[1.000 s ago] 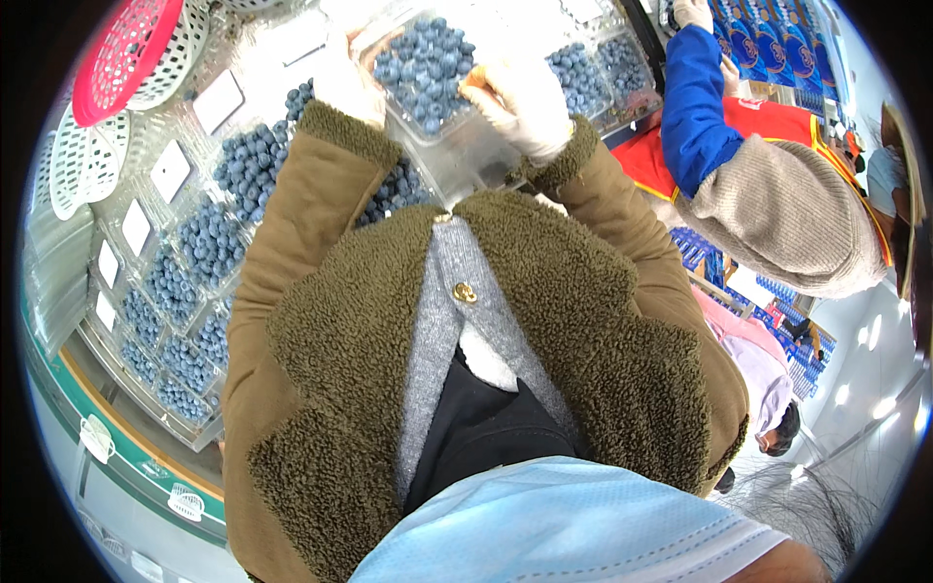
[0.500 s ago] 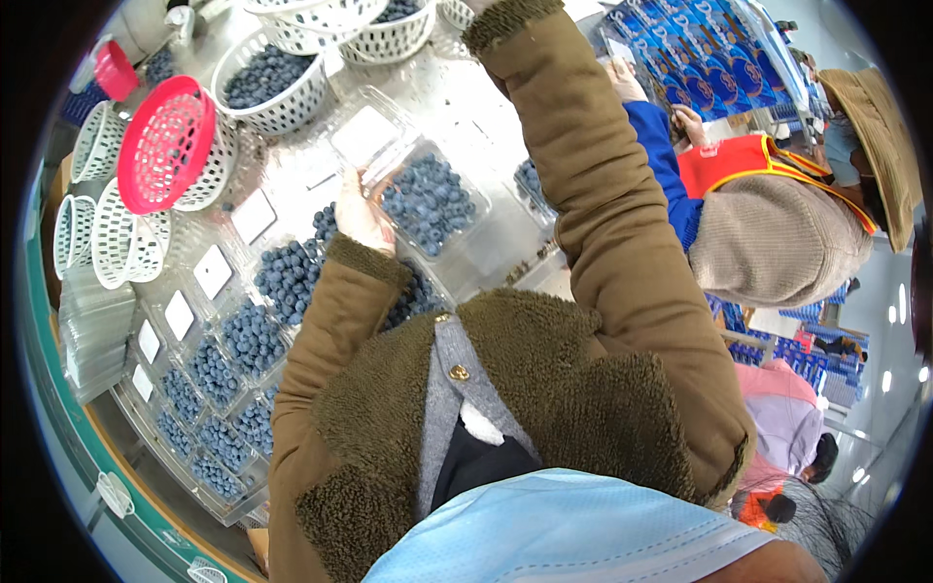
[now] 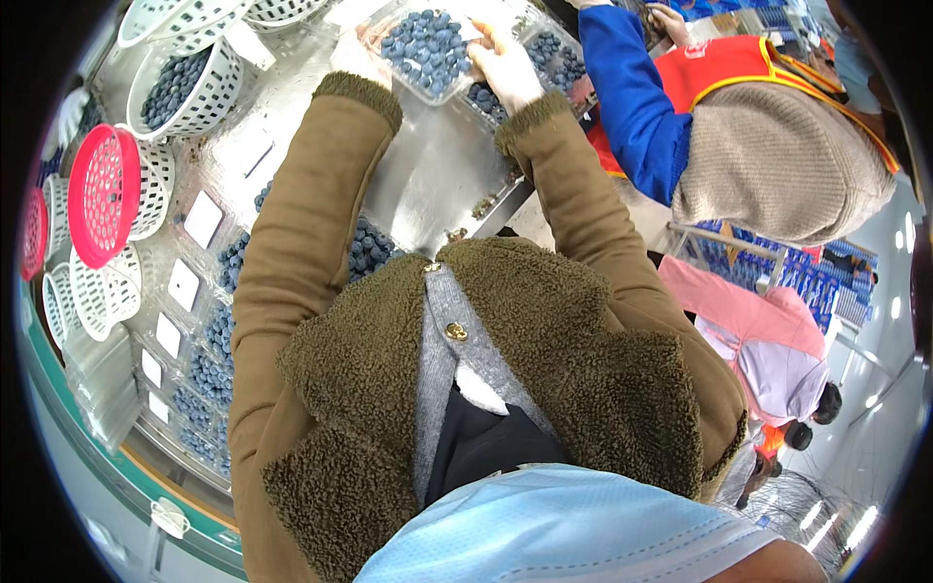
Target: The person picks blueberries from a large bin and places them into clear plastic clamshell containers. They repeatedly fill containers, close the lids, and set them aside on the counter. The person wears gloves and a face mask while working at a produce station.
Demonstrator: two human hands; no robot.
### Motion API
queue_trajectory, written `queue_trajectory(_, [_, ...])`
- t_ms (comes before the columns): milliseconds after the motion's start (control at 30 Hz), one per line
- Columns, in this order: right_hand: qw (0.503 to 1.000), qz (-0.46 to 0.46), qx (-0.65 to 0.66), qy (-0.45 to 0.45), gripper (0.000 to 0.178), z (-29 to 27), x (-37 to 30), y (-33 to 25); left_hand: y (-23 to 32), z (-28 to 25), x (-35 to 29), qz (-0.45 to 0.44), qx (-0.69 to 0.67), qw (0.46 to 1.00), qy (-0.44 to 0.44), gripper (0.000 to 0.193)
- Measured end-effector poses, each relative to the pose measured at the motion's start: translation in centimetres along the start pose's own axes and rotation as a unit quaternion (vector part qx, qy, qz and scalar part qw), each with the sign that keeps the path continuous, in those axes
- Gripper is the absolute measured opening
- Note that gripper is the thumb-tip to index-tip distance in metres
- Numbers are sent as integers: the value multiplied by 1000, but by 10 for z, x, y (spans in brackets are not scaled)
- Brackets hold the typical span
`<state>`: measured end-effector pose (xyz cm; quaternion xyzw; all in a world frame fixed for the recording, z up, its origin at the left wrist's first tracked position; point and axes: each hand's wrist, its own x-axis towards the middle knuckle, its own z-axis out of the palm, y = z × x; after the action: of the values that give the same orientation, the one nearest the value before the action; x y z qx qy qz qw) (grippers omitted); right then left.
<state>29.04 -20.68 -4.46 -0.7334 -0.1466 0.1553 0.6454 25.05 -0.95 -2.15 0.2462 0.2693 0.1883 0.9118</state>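
Note:
A clear plastic clamshell box of blueberries (image 3: 428, 51) is between my two hands, at the top of the view. My left hand (image 3: 360, 56) grips its left side, partly hidden at the top by glare and the lid. On the right side, the fingers of my right hand (image 3: 507, 70) are closed on the box's edge. Beside that hand, and partly beneath it, stands another clear box with blueberries (image 3: 556, 60). Below the held box lies bare metal tabletop (image 3: 418, 165). Open boxes of blueberries (image 3: 212, 374) stand in rows left of my left sleeve.
White perforated baskets stand at the left, one full of blueberries (image 3: 177, 87). A pink basket (image 3: 104, 194) leans among them, near stacked clear lids (image 3: 102, 384). A co-worker in a blue sleeve (image 3: 632, 107) and red vest stands close on the right.
My left hand and the blueberry box have moved up and right, away from the other boxes. My right hand has come down into view onto the box's right edge.

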Motion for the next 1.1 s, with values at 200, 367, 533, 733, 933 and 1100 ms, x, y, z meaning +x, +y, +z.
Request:
queue_trajectory(200, [996, 10, -74, 57, 36, -11, 65, 54, -28, -42, 91, -114, 128, 984, 43, 51])
queue_trajectory(367, [941, -99, -317, 64, 33, -21, 59, 35, -6, -48, 73, -123, 119, 985, 13, 22])
queue_trajectory(533, [880, -208, -423, 59, 29, -14, 10, -14, 95, -47, -22, -114, 88, 979, -147, 18])
queue_trajectory(733, [886, -129, -345, -282, 35, 31, -101, -23, 172, -114, -140, 40, 198, 976, -82, 63])
queue_trajectory(933, [845, 126, -252, -455, 44, 59, -145, 8, 150, -182, -230, 18, 234, 967, 103, 59])
queue_trajectory(1100, [885, -90, -303, -342, 53, 110, -101, 1, 139, -205, -253, 38, 241, 964, 106, 60])
